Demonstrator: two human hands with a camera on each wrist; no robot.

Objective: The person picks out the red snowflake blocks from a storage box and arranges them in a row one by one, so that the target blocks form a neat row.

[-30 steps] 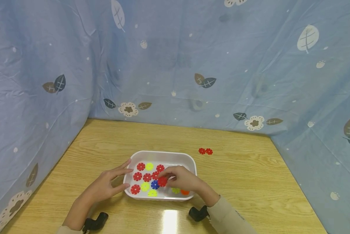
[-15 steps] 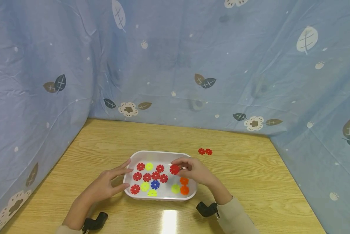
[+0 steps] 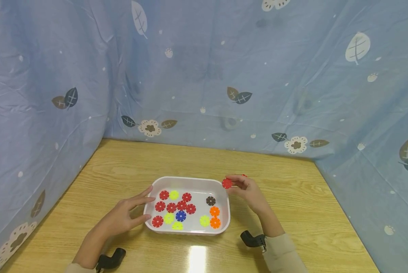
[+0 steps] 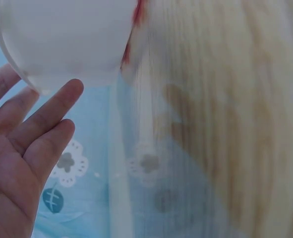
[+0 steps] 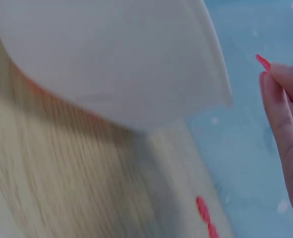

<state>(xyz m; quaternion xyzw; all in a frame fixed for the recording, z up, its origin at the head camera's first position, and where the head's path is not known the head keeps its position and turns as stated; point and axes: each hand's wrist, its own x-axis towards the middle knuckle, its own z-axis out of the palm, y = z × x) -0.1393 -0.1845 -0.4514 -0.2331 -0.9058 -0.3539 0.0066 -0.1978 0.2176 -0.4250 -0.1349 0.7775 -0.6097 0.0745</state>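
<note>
A white plastic tray (image 3: pixel 190 179) stands on the wooden table, with several notched snowflake discs lying flat inside. Most are red, beside yellow ones, a blue disc (image 3: pixel 181 216), a dark brown disc (image 3: pixel 210 201) and two orange discs. My left hand (image 3: pixel 121 217) rests at the tray's left end, fingers spread and touching its rim; the left wrist view shows that palm (image 4: pixel 12 163) against the tray wall. Over the tray's back right corner, my right hand (image 3: pixel 248 192) pinches a red snowflake disc (image 3: pixel 227 183) between thumb and fingers. The right wrist view shows this disc (image 5: pixel 263 62) edge-on.
Two red discs (image 5: pixel 204 210) lie on the table beyond the tray's right end, mostly hidden by my right hand in the head view. Blue patterned cloth (image 3: pixel 204 76) hangs behind the wooden table (image 3: pixel 292 212) and along both sides.
My right hand has lifted the red disc from the tray's middle and carried it right and away to the back right rim, uncovering the brown and orange discs. My left hand stays put.
</note>
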